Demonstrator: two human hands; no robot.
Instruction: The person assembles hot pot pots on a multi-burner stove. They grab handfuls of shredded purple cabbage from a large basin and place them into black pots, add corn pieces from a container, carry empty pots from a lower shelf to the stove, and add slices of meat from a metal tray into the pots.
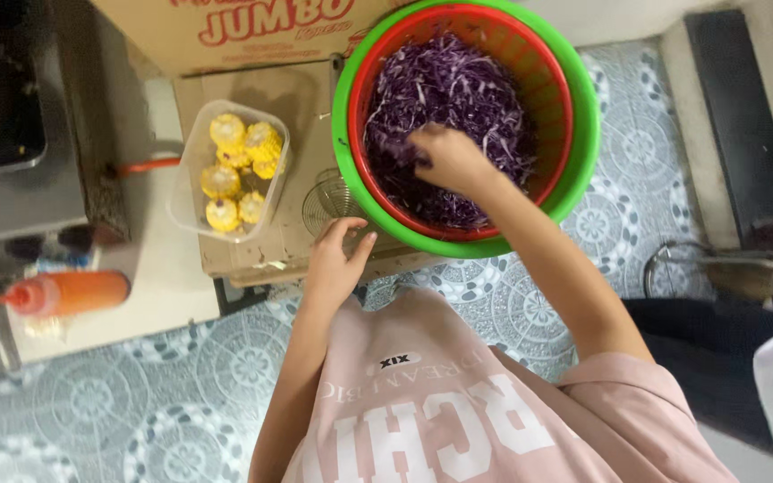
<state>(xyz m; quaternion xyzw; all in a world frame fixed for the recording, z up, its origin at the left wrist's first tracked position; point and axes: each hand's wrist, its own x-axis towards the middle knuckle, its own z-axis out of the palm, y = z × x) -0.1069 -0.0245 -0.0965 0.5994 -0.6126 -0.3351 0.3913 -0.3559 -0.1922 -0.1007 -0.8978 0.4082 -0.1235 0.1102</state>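
Purple shredded cabbage (454,98) fills the red colander (552,85) nested in a green basin (583,134); the right hand (449,159) is sunk among the shreds, fingers curled, though whether it grips any cannot be told. Nearer the body, the left hand (335,259) rests half open and empty on the cardboard sheet (234,259), just below the basin's rim. Further left sits a clear tub of corn pieces (234,170), over patterned floor tiles (646,206)
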